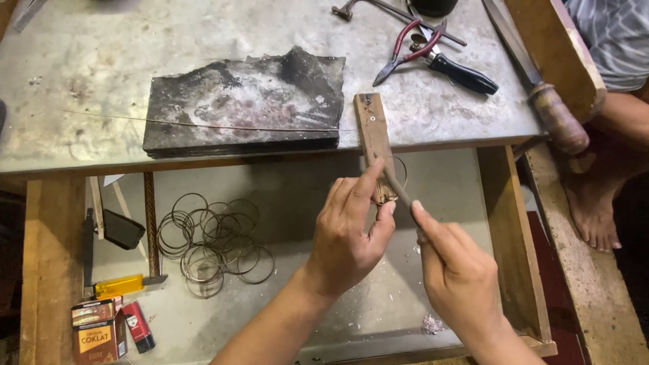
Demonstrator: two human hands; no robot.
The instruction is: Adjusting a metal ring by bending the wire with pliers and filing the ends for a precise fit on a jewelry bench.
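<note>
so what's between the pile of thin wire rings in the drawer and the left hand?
Head view: nothing; only bare grey drawer floor lies between the pile of thin wire rings and the left hand, which holds a ring against the wooden bench peg.

- The file [395, 186] disappears into the right hand [460, 277]; its handle is hidden.
- The left hand [348, 236] covers the peg [374, 135] tip and most of the ring [399, 169].
- A seated person [608, 101] is cut off at the right edge; only a foot and striped cloth show.
- A dark pot [433, 5] is cropped at the top.
- The wire [203, 125] is too thin to follow fully.
</note>
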